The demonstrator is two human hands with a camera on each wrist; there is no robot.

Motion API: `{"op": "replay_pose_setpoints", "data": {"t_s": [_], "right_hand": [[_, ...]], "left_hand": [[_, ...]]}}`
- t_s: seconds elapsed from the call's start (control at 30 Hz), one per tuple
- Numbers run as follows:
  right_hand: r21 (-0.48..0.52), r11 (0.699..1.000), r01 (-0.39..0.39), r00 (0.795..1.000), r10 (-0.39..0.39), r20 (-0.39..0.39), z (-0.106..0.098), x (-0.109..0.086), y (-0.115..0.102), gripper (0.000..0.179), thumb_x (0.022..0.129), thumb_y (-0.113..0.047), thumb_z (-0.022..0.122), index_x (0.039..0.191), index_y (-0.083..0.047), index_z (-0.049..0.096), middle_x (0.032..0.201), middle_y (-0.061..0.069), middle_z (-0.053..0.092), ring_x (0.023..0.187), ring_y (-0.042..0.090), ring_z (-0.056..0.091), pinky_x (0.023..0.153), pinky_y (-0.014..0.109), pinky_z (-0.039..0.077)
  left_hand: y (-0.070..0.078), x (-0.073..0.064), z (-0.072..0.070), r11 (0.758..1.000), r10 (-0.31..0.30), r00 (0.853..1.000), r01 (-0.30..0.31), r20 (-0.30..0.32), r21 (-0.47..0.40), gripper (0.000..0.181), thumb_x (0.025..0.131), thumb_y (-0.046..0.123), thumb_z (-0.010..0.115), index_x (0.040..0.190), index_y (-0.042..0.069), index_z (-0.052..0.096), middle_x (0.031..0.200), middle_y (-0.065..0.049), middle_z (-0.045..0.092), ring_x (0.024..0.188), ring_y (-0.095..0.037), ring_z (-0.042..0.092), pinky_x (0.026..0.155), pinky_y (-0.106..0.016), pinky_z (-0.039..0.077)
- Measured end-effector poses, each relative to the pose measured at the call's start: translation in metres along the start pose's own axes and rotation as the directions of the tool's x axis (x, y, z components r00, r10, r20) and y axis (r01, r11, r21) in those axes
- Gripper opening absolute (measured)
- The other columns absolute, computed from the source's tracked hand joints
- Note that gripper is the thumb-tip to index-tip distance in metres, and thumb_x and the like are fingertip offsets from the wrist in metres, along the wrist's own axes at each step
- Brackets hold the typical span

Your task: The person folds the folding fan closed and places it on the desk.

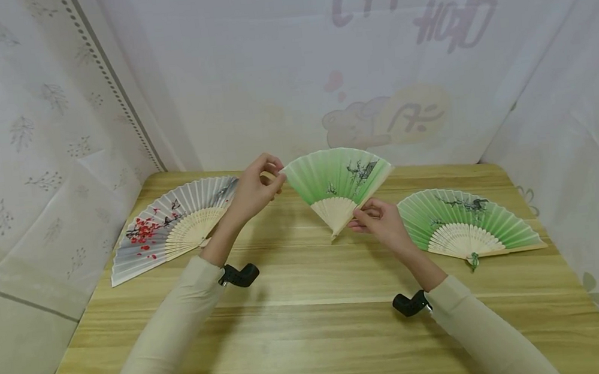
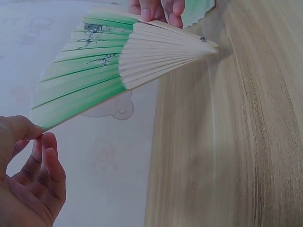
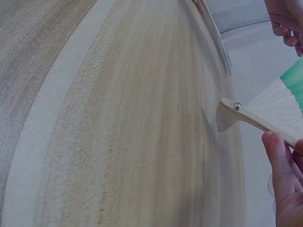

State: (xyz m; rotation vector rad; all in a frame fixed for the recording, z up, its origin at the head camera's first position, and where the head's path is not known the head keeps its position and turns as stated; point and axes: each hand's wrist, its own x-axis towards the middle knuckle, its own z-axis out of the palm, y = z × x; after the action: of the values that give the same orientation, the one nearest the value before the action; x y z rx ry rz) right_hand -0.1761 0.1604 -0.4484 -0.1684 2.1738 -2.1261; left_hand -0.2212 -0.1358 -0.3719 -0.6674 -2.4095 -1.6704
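Note:
A green folding fan (image 1: 333, 174) with pale ribs and a dark branch print is held spread out above the table, its pivot end pointing down. My left hand (image 1: 258, 185) pinches the fan's upper left corner between thumb and forefinger; the left wrist view shows the other fingers curled below. My right hand (image 1: 381, 221) grips the outer rib on the right side, low down near the pivot. In the right wrist view, a metal rivet (image 3: 237, 106) shows at the pivot of the ribs.
On the wooden table (image 1: 314, 342), a white-grey fan (image 1: 173, 223) with red blossoms lies open at left, partly behind my left arm. Another green fan (image 1: 467, 219) with a green tassel (image 1: 473, 262) lies open at right. Printed cloth (image 1: 244, 66) hangs around the table.

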Motion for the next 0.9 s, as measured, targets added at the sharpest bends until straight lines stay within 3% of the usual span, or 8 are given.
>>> {"op": "replay_pose_setpoints", "data": {"t_s": [0.2,0.5,0.8,0.9], "right_hand": [[0.002,1.000,-0.004,1.000,0.004,-0.002,0.001,0.000,-0.002,0.016,0.101,0.000,0.063,0.104,0.015,0.059,0.099,0.031,0.069,0.095,0.051,0.067,0.078,0.040,0.059],[-0.009,1.000,-0.003,1.000,0.003,0.008,0.001,0.003,0.000,0.017,0.101,0.000,0.062,0.106,0.016,0.058,0.101,0.032,0.068,0.097,0.055,0.064,0.077,0.039,0.060],[-0.024,1.000,-0.016,1.000,0.016,0.019,0.003,0.006,0.000,0.019,0.101,0.000,0.063,0.109,0.016,0.059,0.102,0.032,0.068,0.089,0.038,0.072,0.077,0.038,0.060],[-0.024,1.000,-0.012,1.000,0.013,0.021,0.003,0.006,-0.001,0.019,0.101,0.000,0.063,0.109,0.017,0.059,0.102,0.032,0.068,0.089,0.040,0.072,0.077,0.038,0.060]], "left_hand": [[-0.017,0.009,0.005,1.000,0.008,1.000,-0.008,-0.002,-0.006,0.017,0.099,-0.002,0.063,0.115,-0.007,0.057,0.095,-0.024,0.061,0.058,-0.025,0.060,0.048,-0.023,0.046],[-0.015,0.012,0.008,1.000,0.012,1.000,-0.012,0.004,-0.022,0.013,0.099,0.002,0.065,0.111,0.001,0.058,0.093,-0.015,0.060,0.061,-0.029,0.062,0.050,-0.026,0.049],[-0.013,0.014,0.010,0.999,0.033,0.999,-0.033,0.010,0.000,0.011,0.099,0.002,0.064,0.109,0.003,0.059,0.091,-0.014,0.061,0.060,-0.027,0.063,0.050,-0.029,0.051],[-0.012,0.014,0.010,0.999,0.033,0.999,-0.033,0.012,0.000,0.011,0.100,0.002,0.064,0.109,0.003,0.059,0.091,-0.014,0.061,0.060,-0.027,0.063,0.051,-0.029,0.051]]}}
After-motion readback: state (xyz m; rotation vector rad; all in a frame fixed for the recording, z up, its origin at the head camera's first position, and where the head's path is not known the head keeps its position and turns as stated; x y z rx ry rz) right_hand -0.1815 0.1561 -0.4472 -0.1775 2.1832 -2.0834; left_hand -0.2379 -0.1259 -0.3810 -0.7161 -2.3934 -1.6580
